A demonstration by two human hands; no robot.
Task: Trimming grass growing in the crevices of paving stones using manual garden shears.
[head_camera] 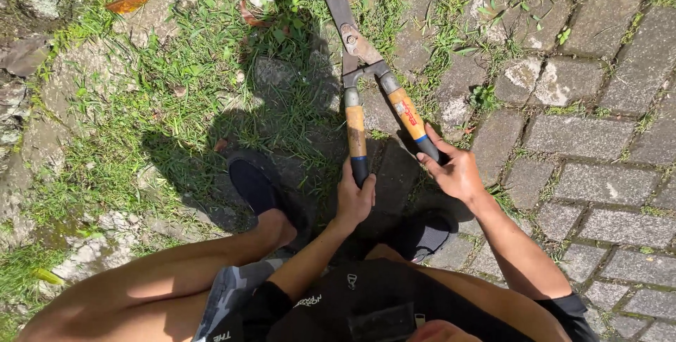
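- Shears (362,60) lie lengthwise from 6 to 12 o'clock, blades shut, tips pointing to 12 over the grass (176,103)
- Left hand (354,198) grip wraps the left handle end
- Right hand (456,172) grip wraps the right handle end, above the paving (584,138)

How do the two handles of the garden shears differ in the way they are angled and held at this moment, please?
The left handle runs nearly straight toward the person, while the right handle slants out to the right. The left hand wraps the left handle's dark end from below; the right hand grips the right handle's end from the side. Both handles are orange wood with dark grips.
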